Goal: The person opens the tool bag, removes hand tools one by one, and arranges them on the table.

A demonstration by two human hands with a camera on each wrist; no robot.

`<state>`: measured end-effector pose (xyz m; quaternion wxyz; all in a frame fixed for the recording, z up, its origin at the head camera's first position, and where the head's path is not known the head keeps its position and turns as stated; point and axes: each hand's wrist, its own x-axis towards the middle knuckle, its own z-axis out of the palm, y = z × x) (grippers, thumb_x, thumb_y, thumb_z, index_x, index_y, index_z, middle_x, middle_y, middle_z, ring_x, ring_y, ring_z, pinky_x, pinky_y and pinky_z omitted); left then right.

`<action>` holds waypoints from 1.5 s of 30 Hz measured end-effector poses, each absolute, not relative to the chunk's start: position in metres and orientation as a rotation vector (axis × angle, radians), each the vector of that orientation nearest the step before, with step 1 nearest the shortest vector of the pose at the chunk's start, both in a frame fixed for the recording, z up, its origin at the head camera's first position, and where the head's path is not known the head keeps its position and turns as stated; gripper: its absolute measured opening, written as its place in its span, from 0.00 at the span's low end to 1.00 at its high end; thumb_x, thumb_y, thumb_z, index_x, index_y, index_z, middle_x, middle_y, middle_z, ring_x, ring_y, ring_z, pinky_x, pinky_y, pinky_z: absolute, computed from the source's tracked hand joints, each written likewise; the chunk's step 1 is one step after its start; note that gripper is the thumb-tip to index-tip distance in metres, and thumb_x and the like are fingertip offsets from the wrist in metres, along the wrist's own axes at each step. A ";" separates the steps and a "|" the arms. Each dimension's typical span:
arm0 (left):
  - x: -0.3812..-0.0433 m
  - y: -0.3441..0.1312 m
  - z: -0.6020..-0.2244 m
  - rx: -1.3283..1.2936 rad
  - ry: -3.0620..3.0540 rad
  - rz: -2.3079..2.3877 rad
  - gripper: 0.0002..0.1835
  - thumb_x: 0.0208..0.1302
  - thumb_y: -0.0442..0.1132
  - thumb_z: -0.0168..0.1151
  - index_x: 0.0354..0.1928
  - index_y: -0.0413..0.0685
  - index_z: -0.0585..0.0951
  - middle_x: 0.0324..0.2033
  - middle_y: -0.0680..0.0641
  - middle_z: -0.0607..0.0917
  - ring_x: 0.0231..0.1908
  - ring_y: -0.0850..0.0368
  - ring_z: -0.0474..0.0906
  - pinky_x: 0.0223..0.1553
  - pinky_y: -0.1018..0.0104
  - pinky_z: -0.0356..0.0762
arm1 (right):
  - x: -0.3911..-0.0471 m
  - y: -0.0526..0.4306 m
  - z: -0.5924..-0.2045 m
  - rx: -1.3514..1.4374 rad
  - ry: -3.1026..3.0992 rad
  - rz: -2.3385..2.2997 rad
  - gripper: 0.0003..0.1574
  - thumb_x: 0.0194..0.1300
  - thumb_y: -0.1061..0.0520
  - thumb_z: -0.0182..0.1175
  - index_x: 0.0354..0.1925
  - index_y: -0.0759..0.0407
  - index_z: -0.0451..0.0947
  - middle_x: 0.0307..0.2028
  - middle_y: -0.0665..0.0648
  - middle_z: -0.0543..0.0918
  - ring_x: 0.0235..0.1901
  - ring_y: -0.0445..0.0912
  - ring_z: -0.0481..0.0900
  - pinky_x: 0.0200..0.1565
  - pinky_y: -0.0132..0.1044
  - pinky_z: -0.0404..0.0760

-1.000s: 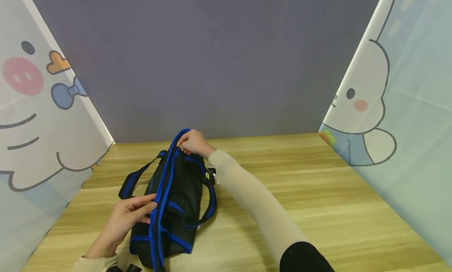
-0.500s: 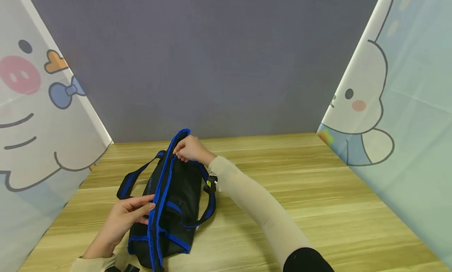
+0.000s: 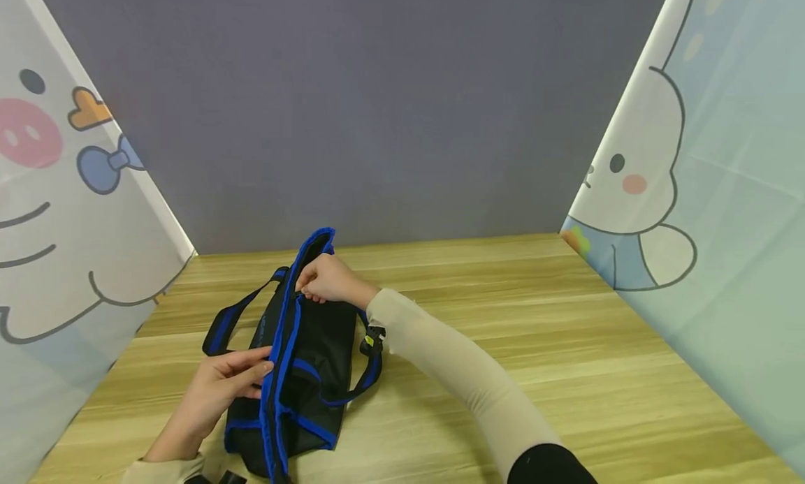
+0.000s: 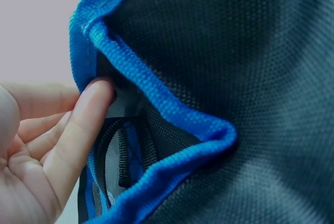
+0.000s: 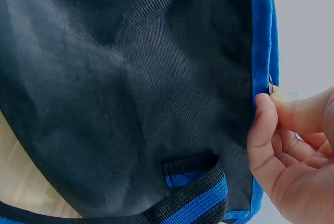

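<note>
A black bag point(image 3: 323, 344) with bright blue trim stands lengthwise on the table, its zipper running along the top. At the near part of that top seam, my left hand point(image 3: 216, 393) pinches the blue-edged rim between thumb and fingers; the left wrist view shows the thumb on the blue trim point(image 4: 83, 46). Farther along, my right hand point(image 3: 330, 280) pinches the zipper pull, mostly hidden by the fingertips, with a bit of metal point(image 5: 271, 84) showing. Beyond the right hand, the two blue edges stand apart at the far end point(image 3: 323, 241).
One webbing handle point(image 3: 220, 330) sticks out on the bag's left side, another handle point(image 3: 377, 362) loops out on the right. The wood-grain table point(image 3: 503, 316) ends at a grey back panel point(image 3: 390, 121). Cartoon-printed panels point(image 3: 723, 191) flank both sides.
My right hand has slid along the zipper toward me, and the gap between the blue edges at the far end has widened. The left hand keeps its hold on the rim.
</note>
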<state>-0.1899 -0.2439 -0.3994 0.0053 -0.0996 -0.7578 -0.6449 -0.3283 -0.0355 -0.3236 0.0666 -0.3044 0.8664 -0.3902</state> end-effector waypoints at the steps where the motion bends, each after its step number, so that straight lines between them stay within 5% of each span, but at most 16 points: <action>1: -0.190 -0.244 -0.399 -0.309 -2.370 -2.023 0.14 0.67 0.25 0.60 0.50 0.43 0.87 0.34 0.56 0.88 0.29 0.60 0.81 0.27 0.67 0.85 | -0.328 -0.036 -0.324 -0.922 2.615 -1.178 0.08 0.67 0.67 0.62 0.34 0.63 0.88 0.19 0.51 0.82 0.17 0.39 0.78 0.22 0.27 0.81; 21: -0.191 -0.243 -0.398 -0.361 -2.397 -1.982 0.15 0.68 0.25 0.60 0.54 0.23 0.80 0.33 0.55 0.88 0.29 0.60 0.81 0.28 0.67 0.86 | -0.302 -0.032 -0.323 -1.025 2.588 -1.060 0.07 0.65 0.66 0.64 0.33 0.60 0.88 0.20 0.50 0.84 0.17 0.39 0.78 0.22 0.27 0.80; 32: -0.189 -0.249 -0.400 -0.406 -2.372 -2.009 0.13 0.68 0.24 0.59 0.53 0.35 0.84 0.34 0.55 0.88 0.30 0.61 0.82 0.28 0.68 0.86 | -0.284 -0.035 -0.331 -1.084 2.534 -0.948 0.08 0.67 0.66 0.63 0.36 0.60 0.88 0.20 0.46 0.82 0.18 0.38 0.79 0.23 0.25 0.80; 45: -0.193 -0.249 -0.397 -0.402 -2.367 -1.994 0.13 0.68 0.24 0.59 0.52 0.30 0.83 0.34 0.56 0.88 0.30 0.61 0.82 0.28 0.67 0.86 | -0.270 -0.033 -0.333 -1.115 2.504 -0.905 0.08 0.67 0.67 0.63 0.35 0.60 0.88 0.21 0.46 0.82 0.19 0.37 0.79 0.24 0.24 0.80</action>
